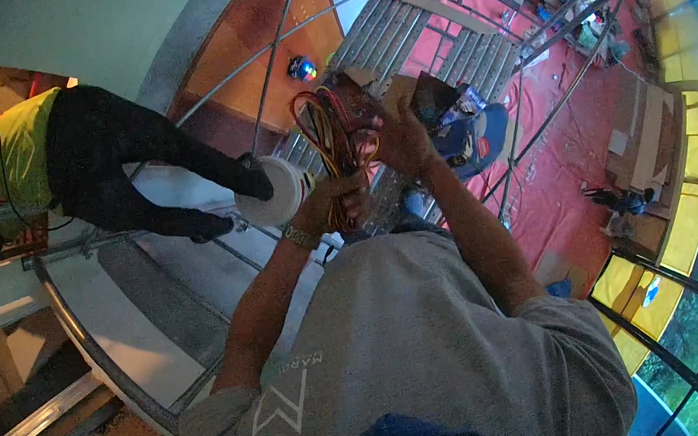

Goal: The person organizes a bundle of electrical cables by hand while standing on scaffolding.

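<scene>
A looped bundle of red, yellow and dark electrical wires (327, 135) hangs in front of me, in the middle of the view. My left hand (333, 205) is closed around the lower part of the bundle. To its right, my right hand (404, 143) has its fingers bent at the side of the loops, where a yellow and red strand runs to them. The thumb points up and away. Exactly what those fingertips pinch is small and blurred. Beyond my right hand are the dark flaps of an opened carton (433, 98).
A blue tool bag (483, 142) sits right of my hands. At left, a person in a yellow top (19, 151) and dark trousers has one foot at a white bucket (283, 190). Scaffold tubes (273, 56) cross around the metal planks (379, 31). Pink sheeting (568, 128) covers the floor below.
</scene>
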Available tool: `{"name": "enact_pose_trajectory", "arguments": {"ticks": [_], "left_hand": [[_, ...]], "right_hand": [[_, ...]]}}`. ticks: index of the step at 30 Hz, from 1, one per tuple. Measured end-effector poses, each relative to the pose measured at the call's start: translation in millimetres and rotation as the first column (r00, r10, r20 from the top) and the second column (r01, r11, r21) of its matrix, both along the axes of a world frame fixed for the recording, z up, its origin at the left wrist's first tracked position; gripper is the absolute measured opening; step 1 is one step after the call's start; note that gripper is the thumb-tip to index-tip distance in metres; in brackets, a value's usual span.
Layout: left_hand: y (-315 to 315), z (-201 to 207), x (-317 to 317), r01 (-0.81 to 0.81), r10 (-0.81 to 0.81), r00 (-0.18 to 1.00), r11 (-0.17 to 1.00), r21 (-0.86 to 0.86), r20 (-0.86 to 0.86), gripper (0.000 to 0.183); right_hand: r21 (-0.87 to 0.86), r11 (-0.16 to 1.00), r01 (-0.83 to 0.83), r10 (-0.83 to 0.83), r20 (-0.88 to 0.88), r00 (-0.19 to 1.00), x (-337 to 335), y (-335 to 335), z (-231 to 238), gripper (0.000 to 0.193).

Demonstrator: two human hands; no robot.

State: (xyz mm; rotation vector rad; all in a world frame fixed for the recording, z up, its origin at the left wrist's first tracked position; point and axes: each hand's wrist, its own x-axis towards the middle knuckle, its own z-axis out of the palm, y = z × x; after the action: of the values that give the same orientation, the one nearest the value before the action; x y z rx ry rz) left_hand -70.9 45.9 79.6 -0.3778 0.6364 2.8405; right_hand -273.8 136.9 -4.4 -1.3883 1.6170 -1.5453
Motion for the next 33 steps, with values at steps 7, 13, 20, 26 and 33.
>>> {"name": "enact_pose_trajectory", "arguments": {"ticks": [7, 13, 20, 26, 33], "left_hand": [[37, 30, -42, 0.165, 0.034, 0.954, 0.771, 0.615, -0.299, 0.027], [37, 58, -38, 0.157, -0.090, 0.976, 0.924, 0.349, -0.200, 0.023], [35, 85, -29, 0.200, -0.185, 0.976, 0.970, -0.137, 0.117, 0.021], [30, 57, -52, 0.213, -0.105, 0.969, 0.814, -0.541, 0.224, 0.020], [39, 9, -66, 0.007, -0.226, 0.974, -0.092, -0.996, 0.028, 0.019]], "right_hand": [[-0.551, 0.834, -0.029, 0.283, 0.383, 0.879, -18, -34, -45, 0.074], [-0.389, 0.862, -0.325, 0.505, 0.716, 0.482, -2, 21, 131, 0.084], [-0.057, 0.971, -0.234, 0.212, 0.661, 0.720, 6, 44, 231, 0.087], [0.046, 0.994, 0.099, -0.100, 0.735, 0.670, 11, 18, 158, 0.065], [0.070, 0.947, 0.315, -0.230, 0.831, 0.507, 25, 6, 91, 0.048]]}}
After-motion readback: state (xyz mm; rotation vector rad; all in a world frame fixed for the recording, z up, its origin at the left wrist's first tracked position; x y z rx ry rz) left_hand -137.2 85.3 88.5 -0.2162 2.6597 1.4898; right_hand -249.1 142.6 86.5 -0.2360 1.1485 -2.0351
